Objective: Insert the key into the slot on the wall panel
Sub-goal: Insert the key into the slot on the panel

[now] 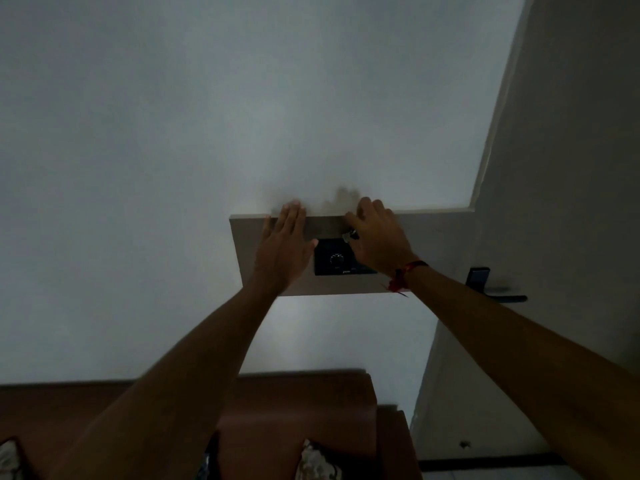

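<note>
A grey-beige wall panel point(249, 237) hangs on the white wall, with a black switch plate point(334, 263) carrying a round dial set into it. My left hand point(282, 249) lies flat and open against the panel, just left of the plate. My right hand point(375, 235) is curled at the plate's top right corner, pinching a small metal key point(347, 236) whose end points left at the plate's upper edge. The slot itself is hidden by my fingers. A red thread is tied around my right wrist.
A dark door handle point(498, 289) sticks out of the grey door at right. Below the panel is a brown wooden headboard or sofa back point(304, 403), with patterned cushions point(317, 460) at the bottom edge. The room is dim.
</note>
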Demonstrator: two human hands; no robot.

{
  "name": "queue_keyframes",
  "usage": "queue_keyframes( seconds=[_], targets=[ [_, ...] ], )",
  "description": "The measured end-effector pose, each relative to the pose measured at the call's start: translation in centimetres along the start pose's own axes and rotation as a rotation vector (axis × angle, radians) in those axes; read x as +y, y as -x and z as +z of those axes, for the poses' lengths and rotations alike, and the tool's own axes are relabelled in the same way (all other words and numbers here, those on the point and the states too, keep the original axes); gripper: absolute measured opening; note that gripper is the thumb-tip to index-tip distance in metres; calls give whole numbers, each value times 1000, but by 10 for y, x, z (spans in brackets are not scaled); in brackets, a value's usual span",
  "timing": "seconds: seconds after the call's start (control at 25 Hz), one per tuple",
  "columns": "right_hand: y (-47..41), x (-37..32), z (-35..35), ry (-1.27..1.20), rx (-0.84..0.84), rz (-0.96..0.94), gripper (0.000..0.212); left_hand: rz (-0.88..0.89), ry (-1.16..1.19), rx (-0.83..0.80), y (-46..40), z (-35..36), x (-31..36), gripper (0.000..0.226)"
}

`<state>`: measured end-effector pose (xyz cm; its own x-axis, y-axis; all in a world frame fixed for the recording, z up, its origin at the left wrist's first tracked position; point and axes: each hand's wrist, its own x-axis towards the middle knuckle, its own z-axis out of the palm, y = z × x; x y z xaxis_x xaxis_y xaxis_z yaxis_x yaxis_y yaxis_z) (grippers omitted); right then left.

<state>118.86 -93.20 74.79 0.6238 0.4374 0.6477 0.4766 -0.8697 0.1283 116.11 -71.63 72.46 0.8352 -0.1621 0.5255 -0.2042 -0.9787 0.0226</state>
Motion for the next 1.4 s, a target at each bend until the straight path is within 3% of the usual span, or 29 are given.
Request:
queue_keyframes(
  seconds=[0.08, 0.28, 0.44, 0.52, 0.68, 0.84, 1.28, 1.4],
  targets=[
    [-8, -4, 2, 65, -49, -63, 21, -7, 10, -8, 1, 3, -2, 76],
    [-22, -6, 11, 47, -115, 11, 10, -5, 11, -10, 1, 6, -3, 75],
    [-31, 0, 11, -355, -130, 238, 8, -15, 3, -8, 0, 7, -2, 73],
    [-30, 5, 9, -453, -147, 255, 7, -15, -4, -9, 0, 6, -1, 73],
    [-16, 15, 2, -399, -183, 89, 15, -22, -3, -9, 2, 6, 2, 74],
    [5, 16, 4, -420, -76, 62, 34, -31, 13, -6, 3, 5, 4, 74],
    [-2, 12, 11, -265, -72, 182, 14, -129, 54, 61, 5, 20, 20, 77],
    [-1, 5, 14, -217, -57, 119, 12, -144, 56, 83, 5, 29, 20, 80]
  ],
)
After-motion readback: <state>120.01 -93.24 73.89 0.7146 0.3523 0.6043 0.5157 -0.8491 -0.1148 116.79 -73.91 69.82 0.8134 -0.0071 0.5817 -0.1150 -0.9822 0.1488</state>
